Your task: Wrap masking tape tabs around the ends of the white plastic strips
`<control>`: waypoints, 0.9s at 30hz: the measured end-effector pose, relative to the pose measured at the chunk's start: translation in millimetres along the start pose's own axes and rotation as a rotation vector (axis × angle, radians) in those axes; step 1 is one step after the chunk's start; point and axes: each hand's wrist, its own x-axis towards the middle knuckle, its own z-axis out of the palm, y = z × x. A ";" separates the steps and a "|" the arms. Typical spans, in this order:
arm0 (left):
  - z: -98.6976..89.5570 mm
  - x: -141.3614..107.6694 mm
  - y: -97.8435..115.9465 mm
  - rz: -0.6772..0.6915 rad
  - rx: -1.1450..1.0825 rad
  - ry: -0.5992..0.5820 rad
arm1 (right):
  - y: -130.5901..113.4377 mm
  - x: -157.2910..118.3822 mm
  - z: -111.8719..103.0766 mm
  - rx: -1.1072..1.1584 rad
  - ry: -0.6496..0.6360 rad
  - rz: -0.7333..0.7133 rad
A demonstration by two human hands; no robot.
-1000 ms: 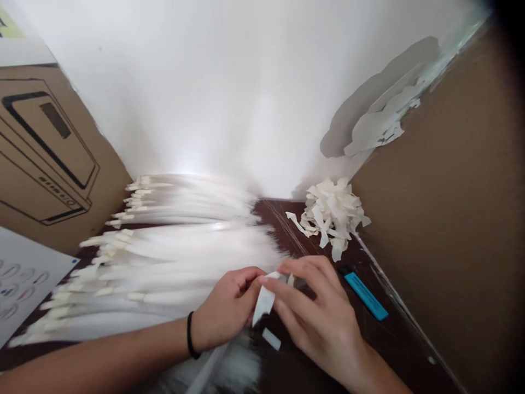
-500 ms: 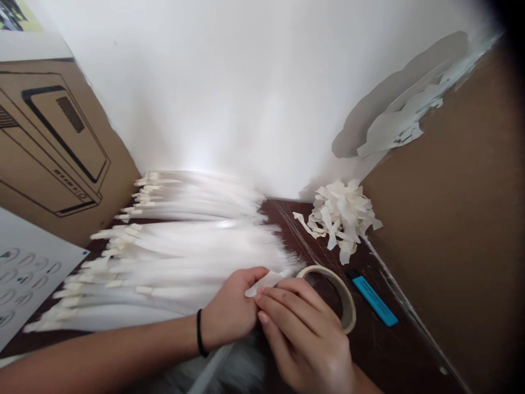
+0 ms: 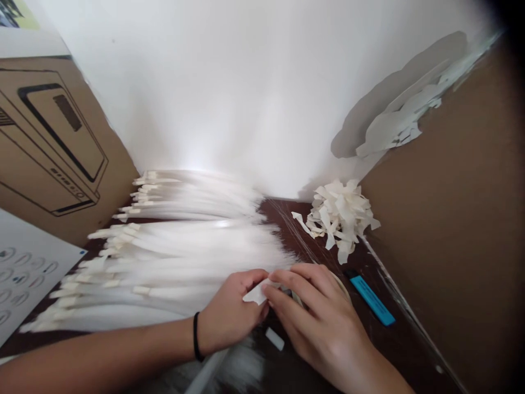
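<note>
Between my two hands is a small whitish strip that looks like masking tape point(image 3: 255, 294). My left hand point(image 3: 232, 309), with a black band at the wrist, closes on it between thumb and forefinger. My right hand point(image 3: 318, 314) meets the strip from the other side, its fingertips closed on the right end. Behind the right hand, a tape roll point(image 3: 343, 285) is mostly hidden. A small white piece point(image 3: 274, 339) lies on the table below the hands. Under my left forearm a white fibre bundle point(image 3: 241, 364) shows in part.
Bundles of white fibre point(image 3: 197, 246) with taped ends lie in rows at the left. A heap of tape scraps point(image 3: 338, 213) and a blue cutter point(image 3: 372, 300) are at the right. Cardboard box walls point(image 3: 451, 235) and a white wall point(image 3: 229, 87) surround the dark table point(image 3: 283, 224).
My right hand has shifted up and right, now covering most of the tape roll. The strip has tilted. The small white piece under the hands now shows.
</note>
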 end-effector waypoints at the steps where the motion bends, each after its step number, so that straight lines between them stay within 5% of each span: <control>1: -0.3 -0.1 -0.8 -0.002 0.009 0.002 | 1.0 -0.7 0.0 -0.016 0.016 -0.013; 9: -0.7 0.1 1.8 -0.045 0.055 -0.014 | -1.8 -0.9 4.7 0.006 0.095 -0.020; 15: 1.5 -1.1 3.4 -0.116 0.089 -0.002 | -3.4 4.2 4.3 0.191 0.177 0.163; 22: -5.4 -0.2 4.6 0.145 0.142 -0.058 | -3.4 -1.3 8.1 0.237 0.072 0.059; 27: -5.7 -1.3 7.8 0.106 0.124 -0.055 | -3.8 -1.8 7.3 0.198 0.061 0.048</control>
